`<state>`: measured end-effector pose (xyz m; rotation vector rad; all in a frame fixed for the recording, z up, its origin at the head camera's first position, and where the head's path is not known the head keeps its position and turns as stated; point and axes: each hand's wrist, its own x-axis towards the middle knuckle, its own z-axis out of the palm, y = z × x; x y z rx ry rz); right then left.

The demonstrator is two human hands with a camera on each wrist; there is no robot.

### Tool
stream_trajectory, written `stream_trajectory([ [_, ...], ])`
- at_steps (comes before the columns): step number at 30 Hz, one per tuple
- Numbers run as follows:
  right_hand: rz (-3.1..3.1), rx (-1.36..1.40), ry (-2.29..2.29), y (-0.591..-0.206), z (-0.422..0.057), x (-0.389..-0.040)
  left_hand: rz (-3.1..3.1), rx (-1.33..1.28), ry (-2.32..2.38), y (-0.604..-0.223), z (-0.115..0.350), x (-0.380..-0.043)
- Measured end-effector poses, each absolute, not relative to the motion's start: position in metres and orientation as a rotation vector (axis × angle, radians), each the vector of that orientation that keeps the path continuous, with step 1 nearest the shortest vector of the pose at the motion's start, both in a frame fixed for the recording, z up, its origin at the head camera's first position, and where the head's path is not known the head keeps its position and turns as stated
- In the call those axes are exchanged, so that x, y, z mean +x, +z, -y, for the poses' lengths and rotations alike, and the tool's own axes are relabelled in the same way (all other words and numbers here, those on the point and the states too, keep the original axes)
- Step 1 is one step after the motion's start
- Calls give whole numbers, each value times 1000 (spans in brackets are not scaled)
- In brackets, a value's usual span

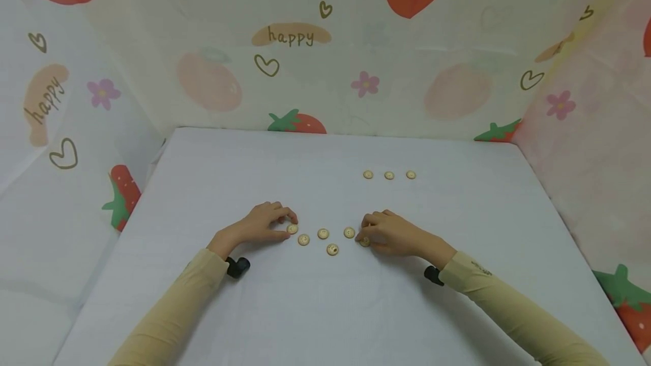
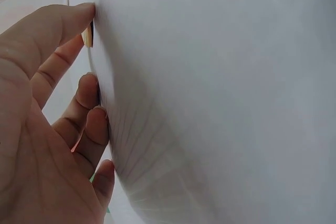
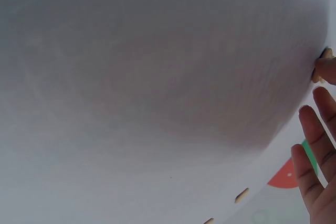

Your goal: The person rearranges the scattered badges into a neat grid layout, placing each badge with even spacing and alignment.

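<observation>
Several small round wooden discs with dark printed marks lie on the white cloth. In the head view, the left hand [image 1: 260, 223] pinches one disc [image 1: 292, 229] between thumb and index finger at the row's left end. The left wrist view shows that disc [image 2: 87, 36] edge-on between thumb and index finger. At the right end, the right hand [image 1: 394, 235] holds another disc [image 1: 364, 242], its fingers partly covering it. In the right wrist view a fingertip lies over this disc [image 3: 327, 53]. Between the hands are a disc [image 1: 322, 234] and a lower one [image 1: 332, 249] with a darker mark.
Three more discs [image 1: 389, 175] lie in a line farther back, right of centre. The white tabletop [image 1: 285, 309] is bounded by a printed curtain [image 1: 325, 89] at the back and sides. Each wrist wears a small black camera [image 1: 238, 268].
</observation>
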<state>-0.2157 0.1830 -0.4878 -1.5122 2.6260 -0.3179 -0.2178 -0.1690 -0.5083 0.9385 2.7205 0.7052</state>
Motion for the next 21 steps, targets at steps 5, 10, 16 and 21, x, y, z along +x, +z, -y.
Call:
stream_trajectory([
  [5, -2626, -1503, -311, -488, -183, -217, -2721, 941, 714, -506, 169, -218],
  [10, -2626, -1475, -315, -488, -183, -217, -2722, 936, 710, -507, 168, -218],
  [16, -2631, -1471, -332, -490, -185, -218, -2727, 932, 700, -509, 168, -220],
  [21, -2643, -1501, -336, -494, -186, -219, -2729, 928, 715, -508, 167, -218],
])
